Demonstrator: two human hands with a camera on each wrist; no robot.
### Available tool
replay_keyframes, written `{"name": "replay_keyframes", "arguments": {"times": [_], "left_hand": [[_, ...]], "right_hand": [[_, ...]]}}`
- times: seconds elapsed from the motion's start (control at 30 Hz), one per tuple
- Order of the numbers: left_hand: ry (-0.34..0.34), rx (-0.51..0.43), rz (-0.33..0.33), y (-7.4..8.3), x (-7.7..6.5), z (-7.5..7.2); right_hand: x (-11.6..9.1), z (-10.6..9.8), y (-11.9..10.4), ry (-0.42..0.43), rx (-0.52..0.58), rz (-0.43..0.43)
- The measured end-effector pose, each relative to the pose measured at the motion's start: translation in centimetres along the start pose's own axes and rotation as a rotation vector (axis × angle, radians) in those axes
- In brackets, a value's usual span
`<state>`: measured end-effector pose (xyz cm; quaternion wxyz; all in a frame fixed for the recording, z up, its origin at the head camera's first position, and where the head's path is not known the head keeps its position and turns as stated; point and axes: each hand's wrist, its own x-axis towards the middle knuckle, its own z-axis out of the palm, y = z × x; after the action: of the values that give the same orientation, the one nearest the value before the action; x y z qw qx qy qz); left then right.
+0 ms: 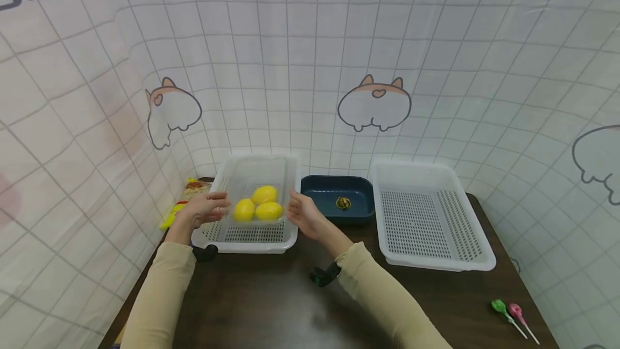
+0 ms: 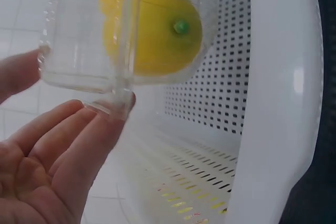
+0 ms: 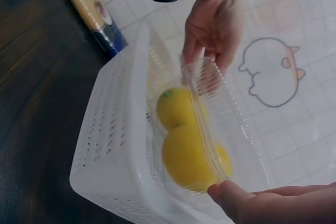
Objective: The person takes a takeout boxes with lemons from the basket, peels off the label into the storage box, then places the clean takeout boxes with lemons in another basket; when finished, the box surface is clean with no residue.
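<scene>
A clear plastic clamshell box (image 2: pixel 79 40) holds three yellow lemons (image 1: pixel 265 194), their green stem ends showing in the left wrist view. It is held within the white perforated basket (image 1: pixel 242 248) on the left, overlapping it in the head view. My left hand (image 1: pixel 204 211) grips the box's left end, thumb on one side and fingers under its rim. At the opposite end my right hand (image 1: pixel 306 216) pinches the rim, thumb (image 3: pixel 226 195) on the edge near the lemons. Most of the right fingers are out of sight in the right wrist view.
A dark blue dish (image 1: pixel 315 210) with a small gold-and-dark item (image 1: pixel 343 203) stands beside the basket. Farther right sits a second white basket (image 1: pixel 436 264). Two lollipops (image 1: pixel 499 306) lie at the front right. Yellow packets (image 1: pixel 174 214) stand by the left wall.
</scene>
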<state>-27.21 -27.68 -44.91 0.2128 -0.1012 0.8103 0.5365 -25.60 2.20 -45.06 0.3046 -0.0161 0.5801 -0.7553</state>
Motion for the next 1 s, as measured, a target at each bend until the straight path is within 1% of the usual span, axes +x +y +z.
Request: {"name": "replay_keyframes", "arguments": {"times": [0.07,0.23,0.4,0.47,0.63,0.77,0.87,1.0], "left_hand": [[-0.007,0.031,-0.024,-0.2,0.3,-0.1],[0.005,0.093,-0.048,-0.5,1.3,-0.1],[-0.014,0.11,-0.072,-0.9,2.2,0.0],[-0.023,0.129,-0.08,-1.1,2.4,0.1],[-0.017,0.162,-0.1,-1.3,2.5,0.0],[-0.013,0.168,-0.106,-1.4,2.8,0.1],[0.006,0.174,-0.121,-1.4,3.2,0.2],[0.023,0.169,-0.157,-1.6,3.7,0.2]], "right_hand": [[0.5,0.1,0.3,-0.002,0.029,0.028],[1.7,0.4,0.8,-0.025,0.075,0.065],[2.8,1.0,1.3,-0.005,0.109,0.095],[3.2,1.3,1.5,0.01,0.111,0.096],[4.0,2.1,2.1,0.041,0.094,0.106],[4.6,2.4,2.4,0.075,0.08,0.117],[4.9,2.4,2.7,0.095,0.069,0.124],[5.3,2.6,2.8,0.109,0.059,0.133]]}}
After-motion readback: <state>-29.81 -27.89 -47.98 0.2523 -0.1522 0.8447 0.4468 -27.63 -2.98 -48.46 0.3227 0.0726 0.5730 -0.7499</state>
